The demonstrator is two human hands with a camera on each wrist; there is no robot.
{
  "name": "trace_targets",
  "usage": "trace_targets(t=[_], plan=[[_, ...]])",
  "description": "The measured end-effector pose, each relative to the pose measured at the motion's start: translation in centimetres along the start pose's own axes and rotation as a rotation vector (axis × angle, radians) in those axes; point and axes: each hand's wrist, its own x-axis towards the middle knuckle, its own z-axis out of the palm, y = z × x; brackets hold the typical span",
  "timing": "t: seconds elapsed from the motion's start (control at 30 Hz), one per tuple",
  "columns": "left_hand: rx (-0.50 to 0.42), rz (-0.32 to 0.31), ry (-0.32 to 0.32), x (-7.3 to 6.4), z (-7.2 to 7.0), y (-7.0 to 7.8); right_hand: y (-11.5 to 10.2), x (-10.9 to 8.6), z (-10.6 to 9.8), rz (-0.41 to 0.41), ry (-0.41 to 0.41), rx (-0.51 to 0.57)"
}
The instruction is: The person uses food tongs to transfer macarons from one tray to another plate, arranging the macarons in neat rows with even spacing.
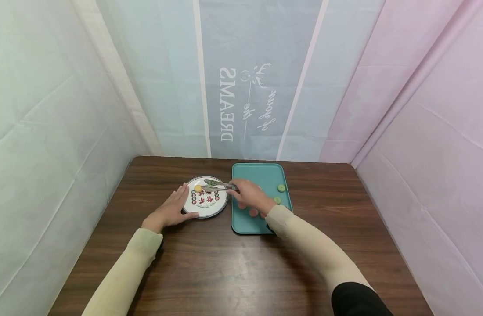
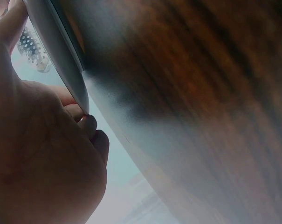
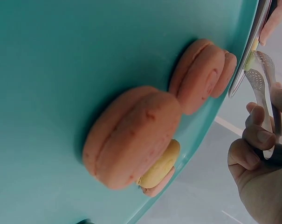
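My left hand [image 1: 171, 210] rests at the left rim of a round white plate [image 1: 214, 212] with printed characters, its fingers and thumb stretched along the edge. In the left wrist view, the fingertips touch the plate's rim. My right hand [image 1: 250, 193] grips metal tongs [image 3: 257, 80] with perforated ends, reaching leftward over the plate. On the plate, a yellow macaron [image 1: 198, 188] lies by the tong tips; whether they touch it I cannot tell. Beneath my right hand is a teal tray [image 1: 246, 224] holding pink macarons [image 1: 254, 212] and green macarons [image 1: 281, 188].
In the right wrist view, a pink macaron [image 3: 131, 140] sits close to the camera, with a yellow macaron [image 3: 160, 165] just behind it. Plate and tray stand side by side on a dark wooden table [image 1: 210, 272]. A printed curtain [image 1: 261, 44] hangs behind the table.
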Motion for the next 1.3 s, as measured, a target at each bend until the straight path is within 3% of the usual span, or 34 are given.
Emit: trace_targets(t=[0.67, 1.07, 1.3], plan=[[0.004, 0.0, 0.011, -0.3, 0.0, 0.2, -0.2, 0.0, 0.0, -0.028, -0.005, 0.016], [-0.008, 0.004, 0.011, 0.3, 0.7, -0.9, -0.1, 0.0, 0.1, -0.014, -0.013, 0.006], [-0.002, 0.008, 0.015, -0.1, 0.2, -0.1, -0.1, 0.1, 0.1, -0.011, -0.017, 0.009]])
